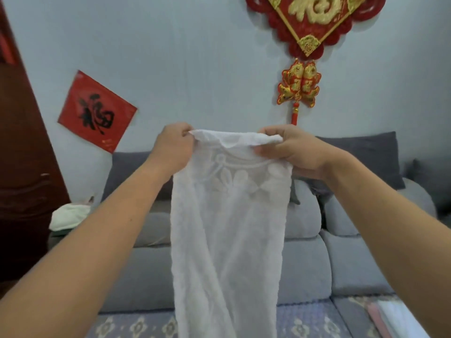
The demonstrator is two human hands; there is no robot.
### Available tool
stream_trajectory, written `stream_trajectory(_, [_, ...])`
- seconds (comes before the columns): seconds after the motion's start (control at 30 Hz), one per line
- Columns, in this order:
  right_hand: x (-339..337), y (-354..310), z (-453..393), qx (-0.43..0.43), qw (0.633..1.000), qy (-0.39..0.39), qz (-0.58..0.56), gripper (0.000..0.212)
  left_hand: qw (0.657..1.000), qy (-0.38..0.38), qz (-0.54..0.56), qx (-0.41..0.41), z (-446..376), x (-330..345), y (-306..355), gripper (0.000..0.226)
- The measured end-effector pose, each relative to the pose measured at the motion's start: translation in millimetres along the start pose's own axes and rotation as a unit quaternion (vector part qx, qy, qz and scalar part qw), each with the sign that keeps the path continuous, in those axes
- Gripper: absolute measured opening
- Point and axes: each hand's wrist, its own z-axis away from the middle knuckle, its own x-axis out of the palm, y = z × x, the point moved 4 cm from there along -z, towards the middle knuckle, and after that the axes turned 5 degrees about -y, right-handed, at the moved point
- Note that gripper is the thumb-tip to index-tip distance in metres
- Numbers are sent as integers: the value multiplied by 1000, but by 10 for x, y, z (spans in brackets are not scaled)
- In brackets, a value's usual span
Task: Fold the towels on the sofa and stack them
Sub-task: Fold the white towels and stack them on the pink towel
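A white towel [227,228] with an embossed leaf pattern hangs lengthwise in front of me, held up in the air over the grey sofa [305,269]. My left hand [172,147] pinches its top left corner. My right hand [292,152] grips the bunched top right corner. The towel's lower end runs out of the bottom of the view. A pale, crumpled towel [69,215] lies at the sofa's left end.
Dark grey cushions [361,152] lean against the sofa back. A patterned seat cover [136,325] lies along the sofa's front. A dark wooden door [22,167] stands at the left. Red decorations [310,25] hang on the wall.
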Motion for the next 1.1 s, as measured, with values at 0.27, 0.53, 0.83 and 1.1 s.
stream_trajectory(0.27, [314, -265, -444, -33, 987, 105, 120, 32, 972, -200, 59, 111, 214, 144, 471, 39])
stream_trajectory(0.53, [765, 825, -12, 97, 960, -196, -172, 17, 984, -81, 162, -3, 207, -71, 107, 31])
stream_trajectory(0.83, [483, 878, 164, 14, 999, 14, -39, 22, 981, -35, 188, -35, 154, -406, -485, 23])
stream_trajectory(1.1, [520, 1622, 521, 211, 972, -88, 52, 10, 967, 110, 218, -78, 231, -636, -814, 20])
